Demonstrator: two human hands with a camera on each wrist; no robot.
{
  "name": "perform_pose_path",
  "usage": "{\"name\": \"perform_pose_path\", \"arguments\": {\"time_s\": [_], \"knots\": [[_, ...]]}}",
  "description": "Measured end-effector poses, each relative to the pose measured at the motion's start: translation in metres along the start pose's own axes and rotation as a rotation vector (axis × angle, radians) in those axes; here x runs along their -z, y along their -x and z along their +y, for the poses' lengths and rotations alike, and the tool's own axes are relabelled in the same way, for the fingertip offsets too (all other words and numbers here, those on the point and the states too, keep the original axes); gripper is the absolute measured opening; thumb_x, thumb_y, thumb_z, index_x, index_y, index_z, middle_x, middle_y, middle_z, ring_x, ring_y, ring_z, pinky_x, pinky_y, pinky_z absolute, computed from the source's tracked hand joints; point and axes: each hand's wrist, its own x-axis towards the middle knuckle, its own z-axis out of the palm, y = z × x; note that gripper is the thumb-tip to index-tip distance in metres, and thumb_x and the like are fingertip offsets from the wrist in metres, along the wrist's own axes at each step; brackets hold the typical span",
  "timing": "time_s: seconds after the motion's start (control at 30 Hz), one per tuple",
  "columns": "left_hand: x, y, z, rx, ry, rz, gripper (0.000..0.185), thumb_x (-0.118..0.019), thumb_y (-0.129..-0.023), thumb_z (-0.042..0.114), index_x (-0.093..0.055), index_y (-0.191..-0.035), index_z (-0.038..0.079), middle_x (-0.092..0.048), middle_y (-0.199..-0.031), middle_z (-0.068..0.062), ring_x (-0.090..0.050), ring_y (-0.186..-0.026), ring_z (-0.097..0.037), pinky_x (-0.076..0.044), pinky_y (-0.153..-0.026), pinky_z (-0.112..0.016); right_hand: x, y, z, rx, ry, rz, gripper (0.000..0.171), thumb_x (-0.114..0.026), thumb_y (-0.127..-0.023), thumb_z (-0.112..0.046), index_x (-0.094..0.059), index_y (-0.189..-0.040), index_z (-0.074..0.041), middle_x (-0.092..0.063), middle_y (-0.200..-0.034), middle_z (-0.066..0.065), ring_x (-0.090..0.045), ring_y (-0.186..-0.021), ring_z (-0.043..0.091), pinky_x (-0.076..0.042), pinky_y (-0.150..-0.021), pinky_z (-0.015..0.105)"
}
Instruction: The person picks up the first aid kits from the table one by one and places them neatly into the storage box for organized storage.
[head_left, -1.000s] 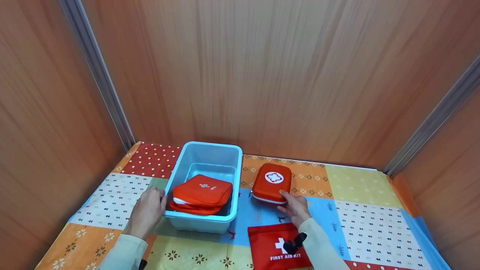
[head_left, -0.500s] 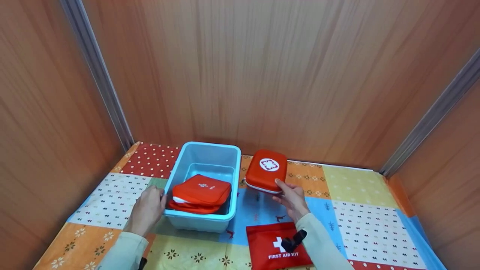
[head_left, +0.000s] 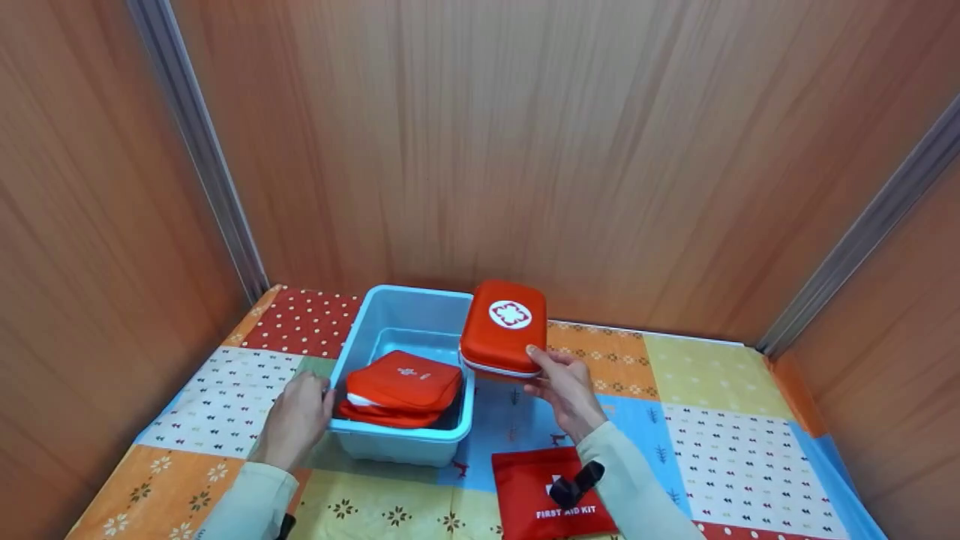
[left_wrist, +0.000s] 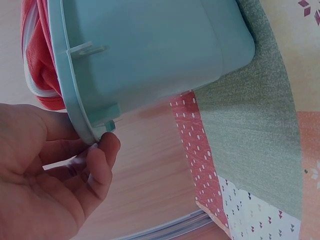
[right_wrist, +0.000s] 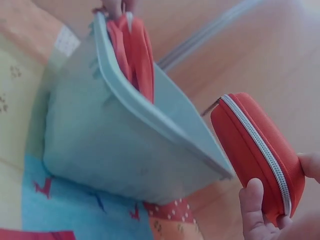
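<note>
A red zippered first aid case [head_left: 499,341] with a white round emblem is raised beside the right rim of a light blue plastic bin [head_left: 405,433]. My right hand [head_left: 564,386] pinches its near right corner, thumb on top and fingers beneath; the right wrist view shows the case's zipper [right_wrist: 260,145]. With my left hand [head_left: 296,420] I grip the bin's near left rim, fingers curled over it in the left wrist view. Inside the bin's near half lie stacked red pouches [head_left: 405,386], the top one with a small white cross.
A flat red pouch lettered FIRST AID KIT [head_left: 525,487] lies on the patchwork cloth [head_left: 405,502] below my right forearm, partly hidden by it. Wood-grain panels [head_left: 480,150] stand behind and on both sides.
My right hand has lifted the first aid case off the cloth and carried it left and away from me, up to the bin's right rim. My left hand stays on the bin.
</note>
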Motion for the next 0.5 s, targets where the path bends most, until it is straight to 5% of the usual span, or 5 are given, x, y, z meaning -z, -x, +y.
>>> {"name": "perform_pose_path", "arguments": {"time_s": [0.5], "knots": [[0.001, 0.000, 0.000, 0.018, 0.018, -0.028, 0.031, -0.064, -0.093, 0.012, -0.060, -0.116, -0.010, -0.054, -0.092, -0.013, -0.055, -0.081, -0.022, -0.045, -0.060, -0.028, -0.043, 0.038, 0.000, -0.004, 0.074, -0.137, 0.064, -0.076, -0.085, -0.036, -0.042, -0.127, -0.002, -0.065, -0.115, 0.019, -0.071, -0.078, 0.022, -0.057, -0.067, 0.028]]}}
